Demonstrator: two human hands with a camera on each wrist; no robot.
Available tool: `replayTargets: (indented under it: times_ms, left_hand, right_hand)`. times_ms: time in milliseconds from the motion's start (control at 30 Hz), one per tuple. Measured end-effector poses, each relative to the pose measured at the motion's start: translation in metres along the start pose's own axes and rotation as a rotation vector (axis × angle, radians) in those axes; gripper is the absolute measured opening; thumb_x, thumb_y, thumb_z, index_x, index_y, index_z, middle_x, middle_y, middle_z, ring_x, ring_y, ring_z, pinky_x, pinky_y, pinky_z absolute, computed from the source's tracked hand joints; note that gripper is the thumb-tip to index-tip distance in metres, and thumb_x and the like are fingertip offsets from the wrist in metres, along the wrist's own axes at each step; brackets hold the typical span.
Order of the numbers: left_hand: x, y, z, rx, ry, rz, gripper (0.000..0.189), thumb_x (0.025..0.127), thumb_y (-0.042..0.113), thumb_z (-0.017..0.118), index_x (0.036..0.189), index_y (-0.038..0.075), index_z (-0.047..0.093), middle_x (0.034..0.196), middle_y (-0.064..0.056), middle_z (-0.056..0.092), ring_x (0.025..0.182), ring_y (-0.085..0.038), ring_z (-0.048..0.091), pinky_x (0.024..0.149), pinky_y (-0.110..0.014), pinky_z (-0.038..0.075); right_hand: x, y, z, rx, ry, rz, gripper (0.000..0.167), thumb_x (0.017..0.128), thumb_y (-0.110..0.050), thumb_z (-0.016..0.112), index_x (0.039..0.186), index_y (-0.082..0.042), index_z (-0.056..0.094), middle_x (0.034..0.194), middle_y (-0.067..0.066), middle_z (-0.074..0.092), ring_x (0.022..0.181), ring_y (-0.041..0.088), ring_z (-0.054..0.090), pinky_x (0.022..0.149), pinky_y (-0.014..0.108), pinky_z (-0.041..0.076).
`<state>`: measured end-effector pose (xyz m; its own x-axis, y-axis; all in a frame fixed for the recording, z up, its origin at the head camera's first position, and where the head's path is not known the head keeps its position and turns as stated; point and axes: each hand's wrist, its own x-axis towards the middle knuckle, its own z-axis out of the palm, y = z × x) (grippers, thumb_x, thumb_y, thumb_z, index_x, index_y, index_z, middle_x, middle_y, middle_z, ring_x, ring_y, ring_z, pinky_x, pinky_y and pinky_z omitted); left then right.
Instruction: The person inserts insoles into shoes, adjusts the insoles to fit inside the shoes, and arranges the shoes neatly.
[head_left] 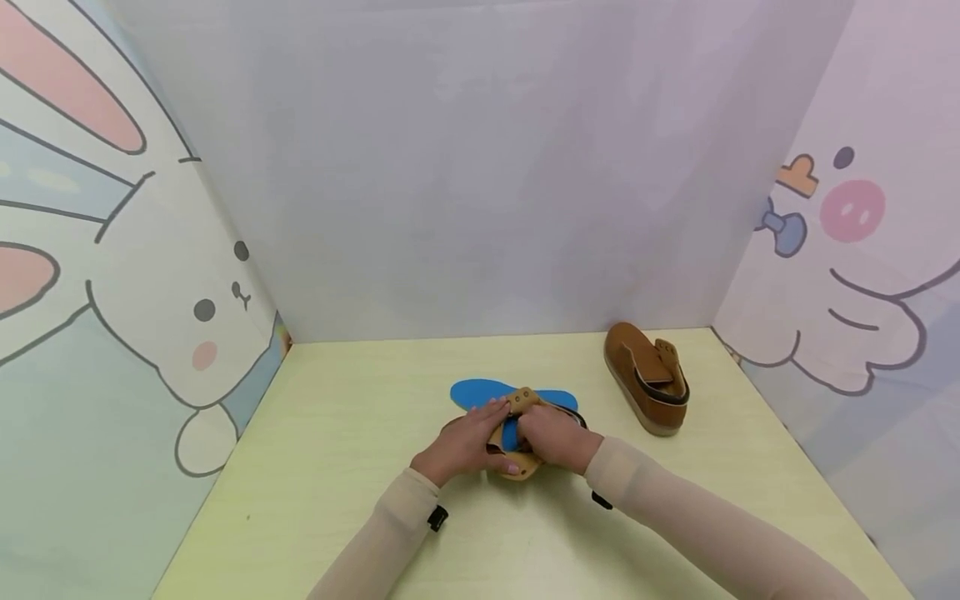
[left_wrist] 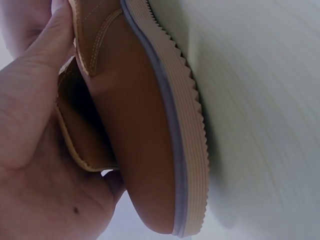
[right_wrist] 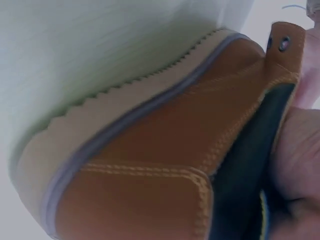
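Note:
A brown leather shoe (head_left: 525, 468) with a pale ridged sole is on the table, its toe pointing left. My left hand (head_left: 468, 440) grips its front part, the thumb against the opened upper in the left wrist view. My right hand (head_left: 553, 435) reaches down into the shoe's opening, by the dark collar (right_wrist: 250, 165); its fingertips are hidden inside. Between the hands, a blue insole (head_left: 511, 435) shows within the shoe. Just behind lies another blue insole (head_left: 480, 391), partly covered by the shoe.
A second brown shoe (head_left: 637, 375) stands at the back right of the pale table (head_left: 360, 400), its flap folded up. A grey-white wall closes off the back, and printed cartoon panels stand on both sides.

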<state>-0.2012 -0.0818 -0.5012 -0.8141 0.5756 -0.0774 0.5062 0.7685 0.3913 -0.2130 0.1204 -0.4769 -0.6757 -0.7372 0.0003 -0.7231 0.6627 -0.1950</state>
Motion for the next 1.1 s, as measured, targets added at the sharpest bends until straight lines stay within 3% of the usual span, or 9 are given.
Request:
replayTargets:
  times_ms: [333, 600, 867, 1100]
  left_hand:
    - [-0.002, 0.003, 0.001, -0.029, 0.006, -0.006, 0.103, 0.083, 0.061, 0.075, 0.162, 0.014, 0.028, 0.167, 0.000, 0.021, 0.153, -0.020, 0.018, 0.123, -0.041, 0.022]
    - [-0.003, 0.002, -0.003, -0.025, 0.011, -0.001, 0.104, 0.083, 0.062, 0.074, 0.162, 0.014, 0.027, 0.167, -0.001, 0.021, 0.153, -0.020, 0.019, 0.123, -0.040, 0.022]
    - [-0.003, 0.002, -0.002, -0.037, 0.004, -0.004, 0.104, 0.083, 0.062, 0.075, 0.162, 0.014, 0.027, 0.167, 0.000, 0.021, 0.154, -0.020, 0.019, 0.123, -0.040, 0.021]
    - [-0.002, 0.001, -0.001, -0.030, 0.000, -0.019, 0.103, 0.084, 0.064, 0.073, 0.163, 0.017, 0.025, 0.168, 0.002, 0.019, 0.154, -0.018, 0.017, 0.123, -0.039, 0.021]
  right_hand:
    - [0.001, 0.001, -0.004, 0.029, -0.101, -0.039, 0.030, 0.093, -0.001, 0.072, 0.069, -0.020, 0.066, 0.059, -0.015, 0.052, 0.055, 0.002, 0.046, 0.055, 0.020, 0.035]
    - [0.004, 0.004, -0.004, 0.055, -0.096, -0.034, 0.031, 0.092, -0.001, 0.072, 0.068, -0.019, 0.067, 0.056, -0.015, 0.051, 0.053, 0.002, 0.044, 0.053, 0.019, 0.035]
    - [-0.007, 0.001, -0.014, -0.043, -0.136, -0.055, 0.021, 0.096, -0.005, 0.069, 0.080, -0.018, 0.073, 0.068, -0.008, 0.064, 0.061, 0.003, 0.047, 0.060, 0.021, 0.041]
    - [-0.011, 0.003, -0.025, 0.032, -0.168, -0.044, 0.022, 0.092, 0.002, 0.072, 0.081, -0.016, 0.076, 0.071, -0.008, 0.067, 0.062, 0.002, 0.050, 0.062, 0.021, 0.044]
